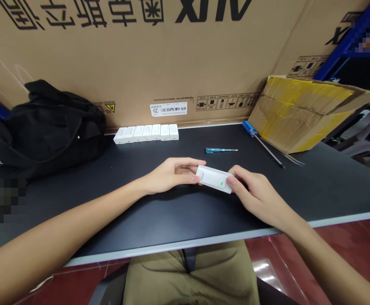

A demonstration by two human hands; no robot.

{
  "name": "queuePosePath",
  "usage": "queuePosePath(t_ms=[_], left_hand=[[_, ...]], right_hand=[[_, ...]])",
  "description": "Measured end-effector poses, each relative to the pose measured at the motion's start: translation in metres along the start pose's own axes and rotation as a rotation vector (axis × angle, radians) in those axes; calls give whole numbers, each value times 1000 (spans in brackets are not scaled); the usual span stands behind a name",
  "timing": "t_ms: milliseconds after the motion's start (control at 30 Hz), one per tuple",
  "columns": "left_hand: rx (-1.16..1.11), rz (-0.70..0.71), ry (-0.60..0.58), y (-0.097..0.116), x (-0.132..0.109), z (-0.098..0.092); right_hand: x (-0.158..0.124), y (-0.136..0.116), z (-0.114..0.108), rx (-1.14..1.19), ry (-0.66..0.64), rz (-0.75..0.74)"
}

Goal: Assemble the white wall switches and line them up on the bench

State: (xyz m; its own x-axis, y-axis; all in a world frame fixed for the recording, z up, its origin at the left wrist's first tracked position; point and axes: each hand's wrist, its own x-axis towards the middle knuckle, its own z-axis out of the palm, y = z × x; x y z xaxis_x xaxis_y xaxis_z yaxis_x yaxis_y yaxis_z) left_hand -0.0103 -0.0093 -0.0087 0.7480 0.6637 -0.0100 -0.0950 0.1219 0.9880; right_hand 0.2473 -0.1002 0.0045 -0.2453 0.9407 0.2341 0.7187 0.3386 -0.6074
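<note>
Between my two hands is a white rectangular switch-like device (213, 178) with a raised panel and a small green mark near its right end. My left hand (174, 174) grips its left end, thumb in front and fingers behind. The right end is pinched by my right hand (251, 186), with the thumb on the front face beside the green mark. The device is held above the black table (134, 216), tilted slightly down to the right. Beyond it lies a small teal screwdriver (218, 150). A row of several similar white devices (147, 132) stands at the back of the table.
A black bag (51, 127) sits at the back left. At the right are a blue-handled screwdriver (263, 142), tweezers (294, 159) and a taped cardboard box (299, 112). A large printed carton (134, 63) rises behind the table.
</note>
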Motion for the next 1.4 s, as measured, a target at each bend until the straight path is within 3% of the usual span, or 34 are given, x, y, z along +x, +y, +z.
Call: queuePosePath(t_ms=[167,367,900,1400], left_hand=[[-10,17,-52,-1,-1,-1],[78,86,-8,-3,-2,2],[38,80,-29,-6,0,3],[-64,50,-83,-7,1,0]], right_hand=[[-2,-6,-1,74,42,16],[-2,-8,5,60,145,-29],[2,-16,11,6,142,-49],[0,-14,14,149,128,-17]])
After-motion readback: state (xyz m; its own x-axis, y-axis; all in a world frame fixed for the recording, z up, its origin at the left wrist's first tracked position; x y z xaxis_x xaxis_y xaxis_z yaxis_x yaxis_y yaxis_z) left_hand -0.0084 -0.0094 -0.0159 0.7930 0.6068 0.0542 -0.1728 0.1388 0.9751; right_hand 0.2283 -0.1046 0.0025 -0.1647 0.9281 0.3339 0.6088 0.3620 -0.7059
